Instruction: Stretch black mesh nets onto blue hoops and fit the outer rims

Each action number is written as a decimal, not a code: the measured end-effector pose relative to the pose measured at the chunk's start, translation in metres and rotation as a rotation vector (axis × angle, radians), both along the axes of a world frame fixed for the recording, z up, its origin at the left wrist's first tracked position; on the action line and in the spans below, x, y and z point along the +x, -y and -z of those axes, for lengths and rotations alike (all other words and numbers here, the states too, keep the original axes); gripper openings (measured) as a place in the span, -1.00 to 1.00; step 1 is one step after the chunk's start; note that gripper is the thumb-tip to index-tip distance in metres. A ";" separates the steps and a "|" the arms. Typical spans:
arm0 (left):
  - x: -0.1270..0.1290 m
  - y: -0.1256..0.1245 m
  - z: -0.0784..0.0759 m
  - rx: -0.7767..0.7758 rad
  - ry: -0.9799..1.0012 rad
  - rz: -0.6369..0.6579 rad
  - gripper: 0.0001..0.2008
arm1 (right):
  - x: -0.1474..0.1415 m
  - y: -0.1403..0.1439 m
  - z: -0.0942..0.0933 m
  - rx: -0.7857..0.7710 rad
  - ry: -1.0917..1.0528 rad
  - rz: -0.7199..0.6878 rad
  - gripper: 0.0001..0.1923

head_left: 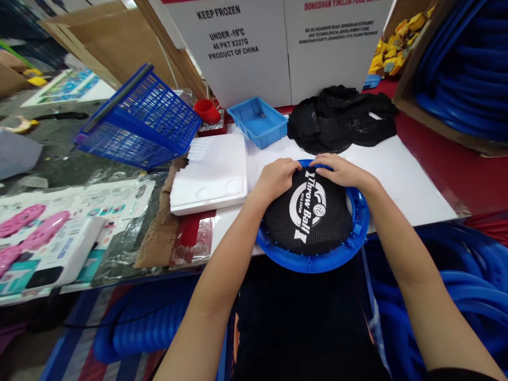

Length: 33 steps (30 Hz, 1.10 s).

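Note:
A blue plastic ring [313, 263] rests at the near edge of the white work surface, against my body. Over it lies a round black mesh [329, 233] printed in white with "Throw Ball". The mesh covers most of the ring's opening, with a gap at the right side. At the far rim, my left hand [280, 179] pinches the mesh edge with bent fingers. Close beside it, my right hand [339, 170] grips the same edge, thumb over the mesh. Small pegs stand along the ring's near rim. What lies under my fingertips is hidden.
Behind the ring are a light blue tray [260, 129] and a pile of black mesh pieces [337, 121]. To the left are a white foam block [210, 177], a red cup [207, 111] and a tilted blue basket [138, 121]. A box of blue rings [468, 69] stands right.

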State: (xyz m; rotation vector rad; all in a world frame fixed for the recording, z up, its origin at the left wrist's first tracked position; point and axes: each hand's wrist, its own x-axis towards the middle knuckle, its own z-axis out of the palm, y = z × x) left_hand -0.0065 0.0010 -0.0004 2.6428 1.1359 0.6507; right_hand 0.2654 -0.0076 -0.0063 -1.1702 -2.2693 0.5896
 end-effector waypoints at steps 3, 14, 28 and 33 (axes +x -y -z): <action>-0.005 -0.002 0.000 0.031 0.046 -0.126 -0.70 | 0.010 -0.001 -0.001 0.064 -0.050 0.113 -0.53; -0.031 -0.001 -0.018 -0.124 0.089 -0.078 -0.62 | 0.041 -0.003 -0.003 0.066 0.100 0.271 -0.68; -0.008 -0.009 -0.004 -0.017 0.065 0.089 -0.71 | 0.007 0.009 -0.001 0.176 0.257 0.300 -0.50; -0.007 -0.008 0.000 -0.123 -0.154 0.055 -0.55 | -0.002 0.006 0.008 0.183 0.243 0.278 -0.64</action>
